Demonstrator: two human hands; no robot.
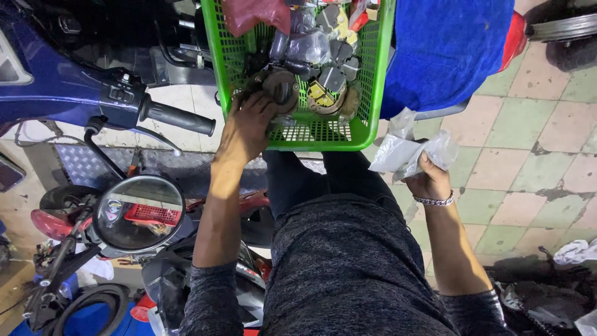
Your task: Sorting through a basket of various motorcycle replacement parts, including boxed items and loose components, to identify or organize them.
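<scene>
A green plastic basket [373, 74] sits ahead of me, filled with several dark metal parts, round discs and bagged pieces. My left hand [245, 127] reaches into its near left corner, fingers curled on a round metal part [281, 87]. Off to the right of the basket, my right hand [429, 180] is closed on a crumpled clear plastic bag [404, 149]; a metal bracelet circles that wrist.
A blue scooter's handlebar grip [177, 117] and round mirror [138, 213] stand to the left. A blue cloth [448, 50] covers something at the upper right. Tiled floor [535, 143] lies to the right, with a tyre [563, 28] at the top corner and rags at the lower right.
</scene>
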